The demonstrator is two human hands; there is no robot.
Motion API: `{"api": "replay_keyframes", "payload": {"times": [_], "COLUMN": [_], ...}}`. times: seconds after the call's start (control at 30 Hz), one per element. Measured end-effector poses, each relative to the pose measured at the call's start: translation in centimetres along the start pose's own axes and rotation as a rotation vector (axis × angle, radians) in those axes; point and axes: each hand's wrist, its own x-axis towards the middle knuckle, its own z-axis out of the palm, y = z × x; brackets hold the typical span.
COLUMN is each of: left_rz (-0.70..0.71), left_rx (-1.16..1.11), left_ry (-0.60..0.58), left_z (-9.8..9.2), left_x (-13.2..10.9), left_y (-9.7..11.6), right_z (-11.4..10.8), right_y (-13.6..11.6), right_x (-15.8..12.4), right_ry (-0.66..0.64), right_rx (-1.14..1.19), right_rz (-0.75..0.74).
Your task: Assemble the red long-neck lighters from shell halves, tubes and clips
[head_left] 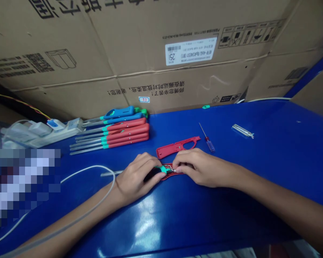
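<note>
An opened long-nosed lighter lies on the blue table, its red handle half (172,176) showing small inner parts and a thin white wire (171,166). My left hand (137,175) is closed on the lighter around its green collar (164,168), the metal tube (109,173) sticking out to the left. With fingertips pinched over the open handle, my right hand (204,167) grips the white wire's end; my fingers partly hide the spot. Just behind, the loose red handle cover (168,148) lies apart from both hands.
Several red lighters (129,134) and blue lighters (123,114) are lined up at the back left, beside a power strip (61,132). A screwdriver (210,145) and a bundle of metal tubes (241,130) lie right. A white cable (114,179) crosses my left forearm. Cardboard boxes (140,43) stand behind.
</note>
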Motion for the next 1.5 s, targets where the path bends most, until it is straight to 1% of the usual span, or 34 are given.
{"api": "replay_keyframes", "payload": {"times": [0.23,0.4,0.7,1.07,1.3,1.5], "left_rz": [-0.026,-0.014,0.002,0.007,-0.008,-0.002], "left_rx": [-0.020,-0.020,0.005,-0.002,0.000,-0.010], "left_ry": [0.008,-0.011,0.003,-0.006,-0.006,0.004], "left_z": [0.00,-0.19,-0.15,-0.01,-0.18,-0.09], "left_x": [-0.05,0.07,0.22,0.03,0.32,0.20], "left_y": [-0.02,0.21,0.23,0.07,0.38,0.35], "right_z": [-0.03,-0.16,-0.31,0.15,0.03,0.24], "right_y": [0.17,-0.02,-0.18,-0.04,-0.19,-0.18], "right_x": [0.05,0.09,0.08,0.28,0.20,0.21], "right_ry": [-0.008,-0.013,-0.001,0.042,0.046,0.061], "right_rx": [0.013,0.028,0.067,0.068,0.036,0.065], "right_rz": [0.019,0.015,-0.053,-0.082,-0.068,-0.043]}}
